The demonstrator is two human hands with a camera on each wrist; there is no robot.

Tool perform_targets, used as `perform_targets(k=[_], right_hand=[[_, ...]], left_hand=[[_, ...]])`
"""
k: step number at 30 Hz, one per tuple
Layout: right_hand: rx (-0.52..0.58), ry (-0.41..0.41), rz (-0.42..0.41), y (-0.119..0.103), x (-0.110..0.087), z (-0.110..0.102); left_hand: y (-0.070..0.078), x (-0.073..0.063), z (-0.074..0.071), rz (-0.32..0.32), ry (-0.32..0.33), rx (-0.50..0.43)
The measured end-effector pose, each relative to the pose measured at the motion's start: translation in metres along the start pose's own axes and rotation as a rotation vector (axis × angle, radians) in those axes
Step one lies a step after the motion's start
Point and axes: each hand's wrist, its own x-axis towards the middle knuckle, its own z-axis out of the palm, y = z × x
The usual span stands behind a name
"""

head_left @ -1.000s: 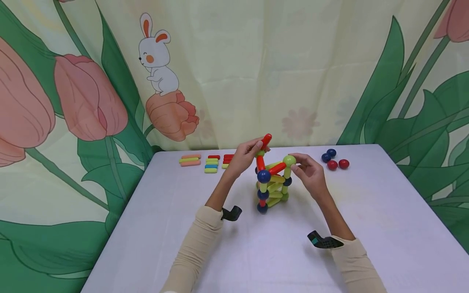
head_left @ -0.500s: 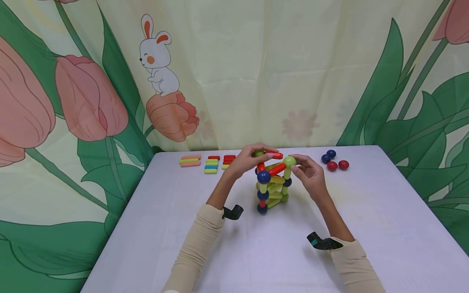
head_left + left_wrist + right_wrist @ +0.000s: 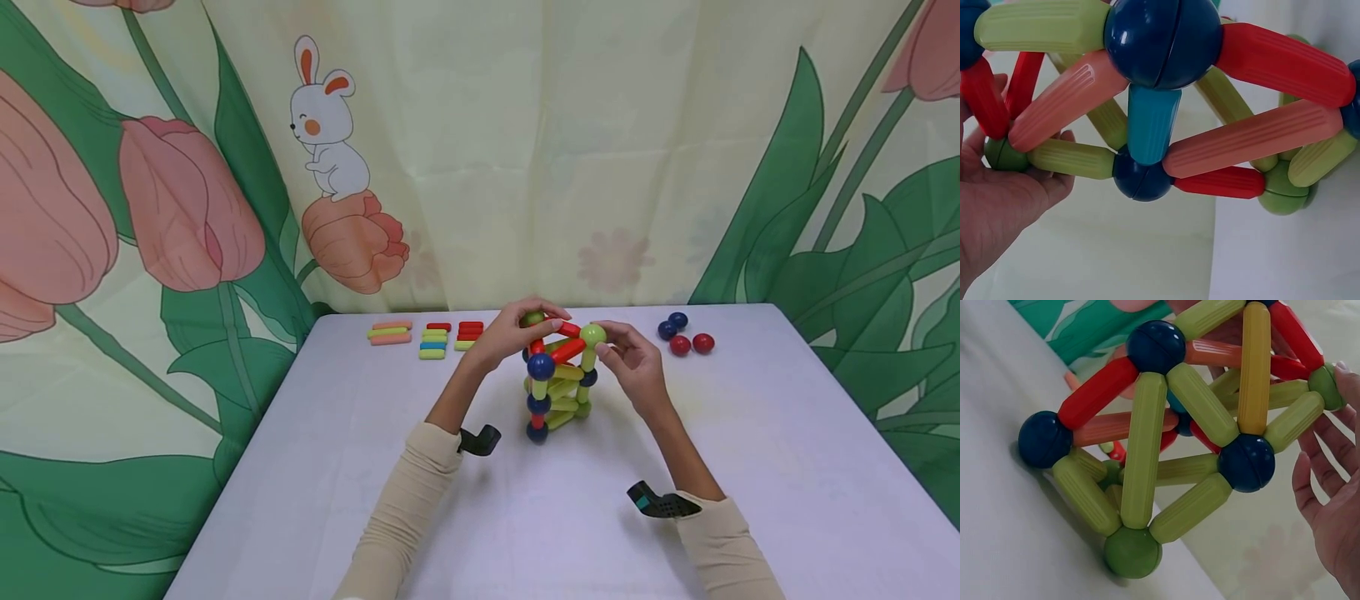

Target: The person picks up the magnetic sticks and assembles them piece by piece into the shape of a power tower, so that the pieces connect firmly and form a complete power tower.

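A tulip-print curtain hangs beyond the left grip, its printed rabbit higher and leftward; a white table spreads below.

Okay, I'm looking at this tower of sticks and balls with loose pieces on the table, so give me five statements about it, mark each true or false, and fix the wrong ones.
1. The right hand touches a green ball at the tower's top. True.
2. The tower lies flat on its side. False: it stands upright.
3. Two loose red balls and two loose blue balls lie on the table. True.
4. Every loose stick is red. False: one is a blue stick.
5. Both hands touch the tower. True.
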Motion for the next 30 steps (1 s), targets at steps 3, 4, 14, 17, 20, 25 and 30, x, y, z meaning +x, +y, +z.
perform_targets(k=[3,4,14,17,20,25,30], right_hand=[[0.002,-0.001,0.0,0.0,0.0,0.001],[0.001,-0.004,0.005,0.0,0.0,0.001],[-0.232,-0.152,0.12,0.003,-0.001,-0.009],[-0.35,-0.228,0.186,0.004,0.0,-0.015],[-0.429,-0.305,0.241,0.007,0.0,-0.018],[-0.471,-0.395,0.248,0.012,0.0,-0.019],[-0.497,-0.398,0.235,0.014,-0.003,-0.015]], left_hand=[[-0.001,-0.001,0.0,-0.016,0.013,-0.013],[-0.002,-0.001,0.0,-0.017,0.017,-0.018],[-0.038,-0.008,-0.026,-0.065,0.234,-0.174],[-0.056,-0.017,-0.039,-0.131,0.336,-0.118],[-0.073,-0.029,-0.053,-0.195,0.434,0.063],[-0.108,-0.047,-0.078,-0.26,0.549,0.469],[-0.125,-0.062,-0.087,-0.462,0.521,0.671]])
